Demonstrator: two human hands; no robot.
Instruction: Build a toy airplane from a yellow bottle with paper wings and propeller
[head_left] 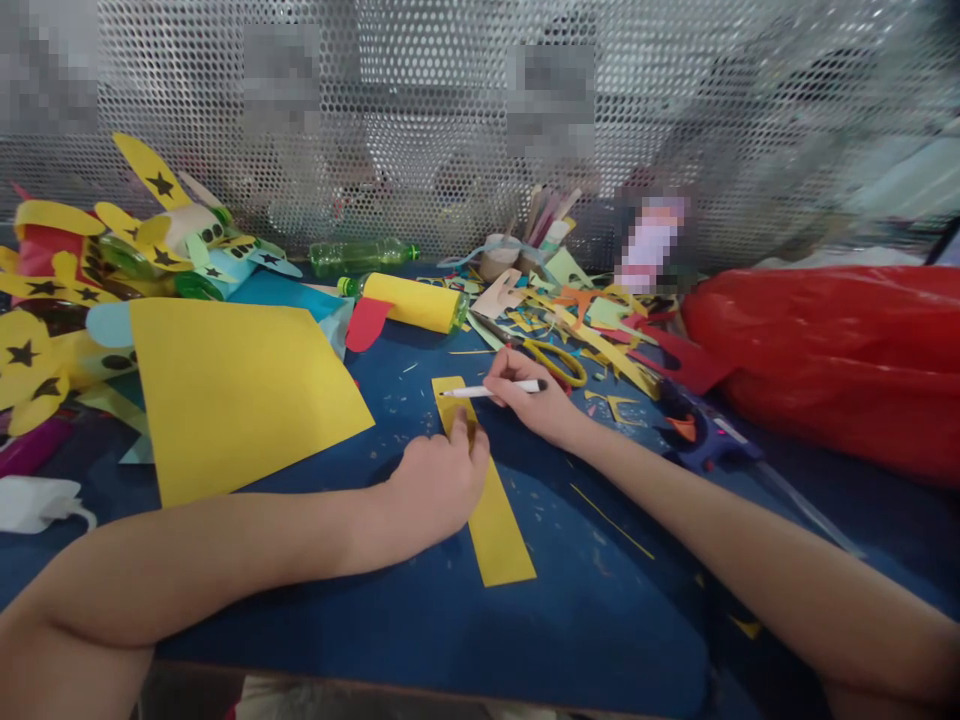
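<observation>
A long yellow paper strip [504, 535] lies flat on the blue table, slanting toward me. My left hand [442, 480] rests over its middle, fingertips pressed down on the paper and slightly apart, gripping nothing. Just beyond, my right hand [529, 395] pinches a white marker [499, 389] with a black end. The marker's tip is over the far end of the strip; whether it touches the paper I cannot tell. Scissors with yellow handles [559, 362] lie right behind my right hand, partly hidden by it.
At left lies a large yellow sheet [240, 390] beside star-marked paper-and-bottle crafts [161, 240]. A yellow-wrapped bottle [412, 302] and a green bottle [360, 257] lie behind. Paper scraps [585, 310], a glue gun [709, 435] and a red plastic bag [832, 360] are to the right.
</observation>
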